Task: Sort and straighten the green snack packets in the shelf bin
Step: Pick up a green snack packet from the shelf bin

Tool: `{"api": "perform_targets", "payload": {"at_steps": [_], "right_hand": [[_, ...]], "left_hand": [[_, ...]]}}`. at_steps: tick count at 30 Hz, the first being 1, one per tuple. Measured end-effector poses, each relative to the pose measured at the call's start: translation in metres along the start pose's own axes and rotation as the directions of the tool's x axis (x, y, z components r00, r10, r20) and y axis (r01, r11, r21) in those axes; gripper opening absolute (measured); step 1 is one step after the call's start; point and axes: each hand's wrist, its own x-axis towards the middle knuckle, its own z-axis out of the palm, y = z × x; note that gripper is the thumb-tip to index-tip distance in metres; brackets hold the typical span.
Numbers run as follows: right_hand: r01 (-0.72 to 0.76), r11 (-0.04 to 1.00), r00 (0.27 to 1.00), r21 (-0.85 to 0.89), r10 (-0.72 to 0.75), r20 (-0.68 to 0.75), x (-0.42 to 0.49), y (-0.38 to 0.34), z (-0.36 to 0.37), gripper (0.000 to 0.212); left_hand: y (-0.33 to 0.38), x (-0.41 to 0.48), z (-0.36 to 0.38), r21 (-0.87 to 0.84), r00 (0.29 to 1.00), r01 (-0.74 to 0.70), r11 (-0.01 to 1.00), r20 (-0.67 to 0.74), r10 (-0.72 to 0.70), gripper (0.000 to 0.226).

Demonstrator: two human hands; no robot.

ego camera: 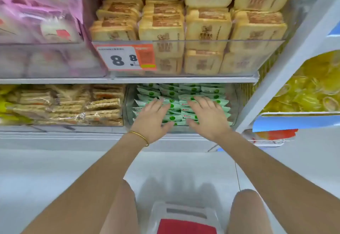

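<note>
Several green and white snack packets [184,92] fill a clear shelf bin [128,105] on the lower shelf, stacked in rough rows. My left hand [153,118] lies over the left part of the pile with its fingers straight and spread, a gold bangle on the wrist. My right hand [207,115] lies over the right part in the same way, fingers spread flat on the packets. Neither hand grips a packet. The packets under both palms are hidden.
Left of the bin sit beige wafer packs [73,103]. The shelf above holds bread-like packs [206,31] behind a price tag [127,57] and pink bags [36,13]. Yellow packets [309,88] fill a bin at right. A stool [185,219] stands between my knees.
</note>
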Motion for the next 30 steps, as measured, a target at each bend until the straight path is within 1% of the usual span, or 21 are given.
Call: {"api": "perform_targets", "payload": {"at_steps": [1,3,4,7,10,13,16,18,20,23,25,27,29,30], "right_hand": [[0.026,1.0,0.998,0.001,-0.026,-0.059,0.008,0.001,0.013,0.059],[0.055,0.998,0.982,-0.028,-0.06,-0.179,0.023,0.008,0.036,0.063],[0.067,0.996,0.971,-0.051,-0.077,-0.228,0.028,0.011,0.046,0.063],[0.09,0.987,0.911,-0.136,-0.136,-0.389,0.04,0.02,0.072,0.058],[0.099,0.978,0.857,-0.184,-0.178,-0.483,0.045,0.024,0.081,0.058],[0.104,0.977,0.819,-0.187,-0.191,-0.541,0.044,0.024,0.088,0.059],[0.113,0.979,0.849,-0.168,-0.183,-0.496,0.042,0.022,0.083,0.062],[0.137,0.981,0.84,-0.137,-0.188,-0.509,0.038,0.022,0.083,0.062],[0.196,0.977,0.802,-0.085,-0.209,-0.559,0.031,0.023,0.084,0.057],[0.312,0.95,0.75,0.019,-0.234,-0.618,0.017,0.026,0.093,0.037],[0.334,0.943,0.746,0.018,-0.252,-0.616,0.013,0.028,0.099,0.027],[0.326,0.945,0.743,-0.015,-0.266,-0.615,0.015,0.03,0.103,0.021],[0.318,0.946,0.717,-0.064,-0.284,-0.637,0.02,0.03,0.108,0.024],[0.319,0.946,0.708,-0.06,-0.28,-0.648,0.021,0.03,0.11,0.025]], "left_hand": [[-0.006,0.008,0.011,0.037,0.997,-0.035,0.999,-0.064,0.038,0.07],[-0.016,0.021,0.03,0.092,0.986,-0.052,0.994,-0.156,0.066,0.08],[-0.02,0.025,0.04,0.126,0.976,-0.062,0.99,-0.199,0.087,0.08],[-0.029,0.033,0.063,0.198,0.916,-0.097,0.975,-0.365,0.165,0.066],[-0.034,0.041,0.073,0.255,0.853,-0.088,0.963,-0.48,0.206,0.06],[-0.033,0.04,0.078,0.283,0.82,-0.071,0.957,-0.529,0.217,0.06],[-0.03,0.039,0.075,0.28,0.846,-0.071,0.957,-0.492,0.207,0.064],[-0.031,0.038,0.076,0.282,0.839,-0.059,0.958,-0.506,0.2,0.066],[-0.031,0.04,0.076,0.295,0.832,-0.048,0.954,-0.517,0.202,0.068],[-0.029,0.037,0.075,0.294,0.84,-0.048,0.955,-0.505,0.198,0.071],[-0.029,0.036,0.074,0.291,0.838,-0.049,0.956,-0.508,0.197,0.072],[-0.029,0.037,0.075,0.286,0.831,-0.053,0.957,-0.519,0.201,0.071],[-0.032,0.038,0.077,0.286,0.814,-0.065,0.956,-0.539,0.217,0.068],[-0.033,0.038,0.078,0.281,0.804,-0.07,0.957,-0.552,0.221,0.066]]}}
